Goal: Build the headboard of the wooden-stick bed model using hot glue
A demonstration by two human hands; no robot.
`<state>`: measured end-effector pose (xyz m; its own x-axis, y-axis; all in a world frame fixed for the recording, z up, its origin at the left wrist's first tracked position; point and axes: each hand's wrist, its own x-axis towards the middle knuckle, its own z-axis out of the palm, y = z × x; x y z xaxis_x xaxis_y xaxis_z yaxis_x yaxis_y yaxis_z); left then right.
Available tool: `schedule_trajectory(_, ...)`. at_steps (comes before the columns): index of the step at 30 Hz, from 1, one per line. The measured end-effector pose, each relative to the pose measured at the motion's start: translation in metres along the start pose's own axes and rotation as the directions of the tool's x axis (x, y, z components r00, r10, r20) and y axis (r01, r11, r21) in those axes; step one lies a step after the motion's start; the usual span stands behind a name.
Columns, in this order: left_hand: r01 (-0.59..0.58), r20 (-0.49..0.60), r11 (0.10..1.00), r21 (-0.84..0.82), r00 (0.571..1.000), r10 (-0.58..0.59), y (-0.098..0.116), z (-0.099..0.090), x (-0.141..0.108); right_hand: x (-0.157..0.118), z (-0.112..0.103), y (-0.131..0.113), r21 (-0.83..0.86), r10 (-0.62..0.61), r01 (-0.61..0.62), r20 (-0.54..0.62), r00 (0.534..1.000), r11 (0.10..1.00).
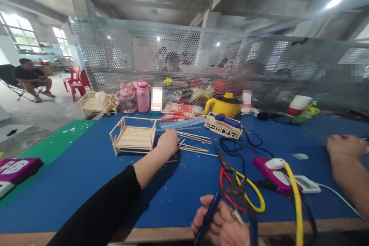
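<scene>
My left hand [168,142] reaches out with its back toward me and its fingers curled down by the ends of thin wooden sticks [196,149]; what its fingertips hold is hidden. Just left of it stands a small frame of glued sticks [135,138] with posts and rails. Near the table's front edge, my right hand [221,219] is palm up, holding blue-handled cutting pliers [211,215] with jaws pointing away. A short pale piece of stick [238,216] shows by its fingers. Beyond the pliers lie scissors [261,201] with red and yellow handles.
A glue gun [227,120] leans on a small wooden piece [220,127], its black cord coiled nearby. A purple power strip [271,177] with a yellow cable lies right. Behind stand a yellow pot [226,105] and pink bottle [142,98]. A co-worker's hand [346,146] rests far right.
</scene>
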<state>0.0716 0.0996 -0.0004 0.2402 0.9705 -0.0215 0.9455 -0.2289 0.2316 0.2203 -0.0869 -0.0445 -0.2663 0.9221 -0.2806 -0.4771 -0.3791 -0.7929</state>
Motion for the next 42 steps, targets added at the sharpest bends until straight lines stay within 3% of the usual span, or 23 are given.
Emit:
schedule_trajectory(5,-0.023,0.077,1.0,0.018,0.997,0.021,-0.008,-0.006,-0.021,0.005,-0.003,0.0,-0.035,0.013,-0.014,-0.033,0.999,0.999)
schedule_trajectory(10,0.017,0.006,0.998,-0.064,1.0,-0.017,0.003,0.002,-0.011,0.013,0.002,-0.002,-0.097,0.134,-0.13,0.038,0.99,0.987)
schedule_trajectory(15,0.065,-0.01,0.962,-0.265,0.998,-0.07,0.02,0.007,0.009,0.017,0.004,0.001,-0.179,0.149,-0.139,0.047,0.988,0.974)
schedule_trajectory(20,0.0,-0.088,0.813,-0.583,0.994,-0.063,0.002,0.001,-0.023,0.005,-0.016,-0.017,-0.41,0.193,-0.155,0.053,0.98,0.899)
schedule_trajectory(23,0.029,0.032,0.632,-0.775,0.999,-0.006,-0.017,0.004,-0.059,-0.008,-0.015,-0.053,-0.69,0.114,-0.073,0.014,0.993,0.72)
schedule_trajectory(24,0.063,0.084,0.564,-0.823,0.996,0.011,-0.021,0.007,-0.07,-0.01,-0.01,-0.067,-0.793,0.058,-0.046,-0.013,0.998,0.607)
schedule_trajectory(26,0.124,0.158,0.446,-0.887,0.987,0.041,-0.028,0.011,-0.087,-0.007,0.007,-0.093,-0.951,0.047,-0.078,-0.067,0.997,0.299)
schedule_trajectory(29,0.205,0.218,0.188,-0.96,0.975,0.048,-0.031,0.013,-0.099,0.012,0.036,-0.113,-0.998,-0.036,-0.035,-0.033,0.999,-0.052)
schedule_trajectory(32,0.27,0.264,-0.129,-0.954,0.963,0.055,-0.03,0.014,-0.101,0.034,0.052,-0.11,-0.96,-0.071,-0.048,-0.03,0.997,-0.275)
schedule_trajectory(33,0.273,0.265,-0.184,-0.944,0.962,0.067,-0.03,0.015,-0.101,0.039,0.054,-0.107,-0.946,-0.072,-0.059,-0.038,0.997,-0.317)
schedule_trajectory(36,0.251,0.234,-0.208,-0.945,0.967,0.103,-0.031,0.021,-0.101,0.047,0.052,-0.098,-0.928,-0.058,-0.059,-0.04,0.998,-0.368)
schedule_trajectory(42,0.215,0.203,-0.23,-0.949,0.976,0.077,-0.035,0.03,-0.103,0.05,0.052,-0.099,-0.933,-0.013,-0.055,-0.054,0.998,-0.356)
